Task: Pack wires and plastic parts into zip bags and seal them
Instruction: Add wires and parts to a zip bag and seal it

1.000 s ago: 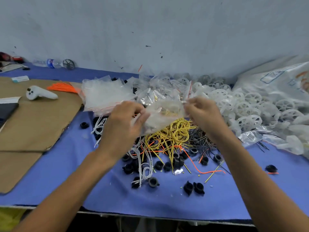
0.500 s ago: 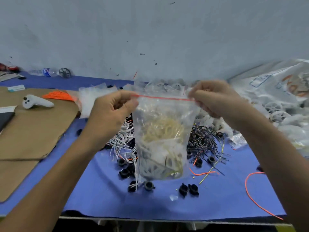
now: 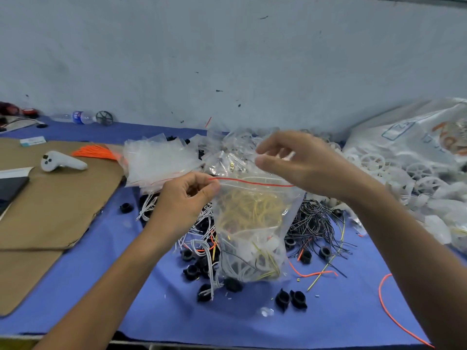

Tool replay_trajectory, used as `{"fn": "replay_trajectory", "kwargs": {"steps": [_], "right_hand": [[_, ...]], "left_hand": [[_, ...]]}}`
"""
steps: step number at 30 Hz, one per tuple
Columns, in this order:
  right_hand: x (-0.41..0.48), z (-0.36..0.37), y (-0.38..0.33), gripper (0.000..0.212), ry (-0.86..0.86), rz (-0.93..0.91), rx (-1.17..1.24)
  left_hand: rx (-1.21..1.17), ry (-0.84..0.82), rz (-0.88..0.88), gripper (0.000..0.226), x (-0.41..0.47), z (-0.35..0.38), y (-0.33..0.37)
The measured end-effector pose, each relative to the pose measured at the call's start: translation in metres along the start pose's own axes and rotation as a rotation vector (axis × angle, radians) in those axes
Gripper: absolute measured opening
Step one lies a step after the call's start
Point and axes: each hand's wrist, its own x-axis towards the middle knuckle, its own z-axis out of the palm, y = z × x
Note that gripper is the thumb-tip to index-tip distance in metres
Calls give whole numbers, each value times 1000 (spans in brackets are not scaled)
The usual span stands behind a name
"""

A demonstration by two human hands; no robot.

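Now | left hand (image 3: 187,198) fingers pinch top-left corner of zip bag (image 3: 252,231) | right hand (image 3: 305,170) fingers loosely spread above red seal strip (image 3: 252,181), gripping nothing | bag mid-frame, yellow wires (image 3: 250,210) inside, bottom over blue surface (image 3: 126,286)

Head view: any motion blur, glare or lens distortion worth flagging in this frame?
Head view: the right hand is smeared by motion; the left hand, pinching the bag, is sharper. Same view: the bag's film is hazy, so the wires inside read faintly. Head view: the table edges bend slightly from the wide lens; light is even, without hard shadows.
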Motion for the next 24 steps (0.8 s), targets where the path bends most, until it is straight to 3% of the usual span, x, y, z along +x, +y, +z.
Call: {"fn": "replay_trajectory", "kwargs": {"steps": [4, 7, 12, 19, 24], "right_hand": [[20, 23, -25, 32, -239, -153, -230], [27, 34, -34, 19, -325, -151, -259], [27, 40, -34, 10, -315, -162, -210], [24, 37, -32, 13, -340, -169, -262], [20, 36, -29, 10, -322, -167, -241]], "left_hand": [[10, -36, 30, 3, -3, 0, 2], [-5, -66, 37, 5, -6, -1, 3], [15, -79, 55, 5, -9, -4, 5], [70, -68, 89, 7, -11, -2, 6], [228, -26, 160, 8, -9, 3, 8]]}}
